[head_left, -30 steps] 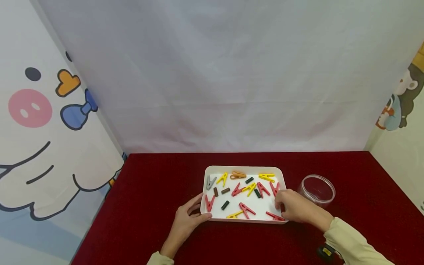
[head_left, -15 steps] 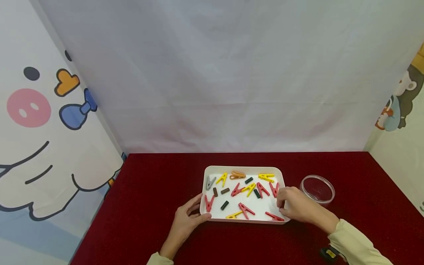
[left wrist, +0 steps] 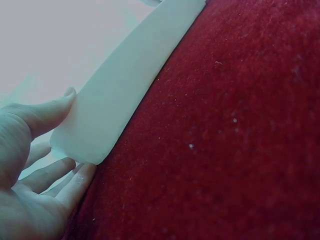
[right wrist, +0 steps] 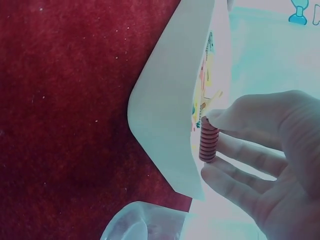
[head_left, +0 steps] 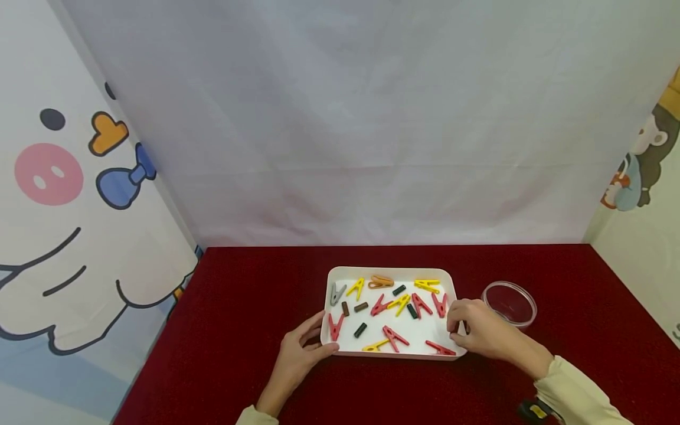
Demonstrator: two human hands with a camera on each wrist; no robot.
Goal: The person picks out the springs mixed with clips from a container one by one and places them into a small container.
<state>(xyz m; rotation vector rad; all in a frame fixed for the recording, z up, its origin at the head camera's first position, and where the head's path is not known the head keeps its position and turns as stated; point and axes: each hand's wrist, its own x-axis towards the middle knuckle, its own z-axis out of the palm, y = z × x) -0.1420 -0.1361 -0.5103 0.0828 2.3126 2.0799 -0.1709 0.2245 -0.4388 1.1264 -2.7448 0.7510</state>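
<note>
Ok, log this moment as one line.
left hand holds corner of white tray; right hand pinches ribbed reddish cylinder; clothespins in tray; clear container right of tray

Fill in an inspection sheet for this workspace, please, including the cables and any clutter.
Surface: dark red fabric
Job's things: white tray bearing red pegs, yellow pegs, a grey peg, an orange peg, brown cylinders and dark green cylinders; clear round container to its right
Clutter: dark object with a yellow patch by the right sleeve, identity unclear
Grips: left grip touches the tray's near left corner; right grip pinches a reddish ribbed cylinder by the tray's right wall
Cables: nothing seen
Surroundings: pale backdrop behind, left cartoon print, right cartoon print
</note>
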